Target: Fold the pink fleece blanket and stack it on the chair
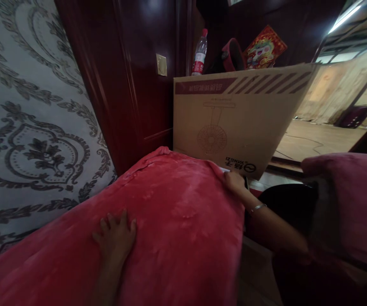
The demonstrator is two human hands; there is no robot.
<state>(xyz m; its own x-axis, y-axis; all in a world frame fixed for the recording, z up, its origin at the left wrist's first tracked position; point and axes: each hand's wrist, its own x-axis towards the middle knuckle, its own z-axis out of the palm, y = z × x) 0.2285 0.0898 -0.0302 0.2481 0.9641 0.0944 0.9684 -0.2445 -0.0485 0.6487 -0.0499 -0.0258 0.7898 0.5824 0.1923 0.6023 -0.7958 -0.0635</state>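
A red plush blanket (pixel 177 212) covers a bed or mattress that fills the lower middle. My left hand (pixel 115 236) lies flat on it, palm down, fingers spread, holding nothing. My right hand (pixel 234 180), with a thin bracelet on the wrist, grips the blanket's far right corner at its edge, just below a large cardboard fan box (pixel 234 119).
The box stands against dark red wooden panelling (pixel 132 85). Behind it are a water bottle (pixel 200 53), a dark red round object and a colourful card (pixel 264 47). Patterned grey wallpaper (pixel 27 127) is on the left. More red fabric (pixel 352 199) lies at the right.
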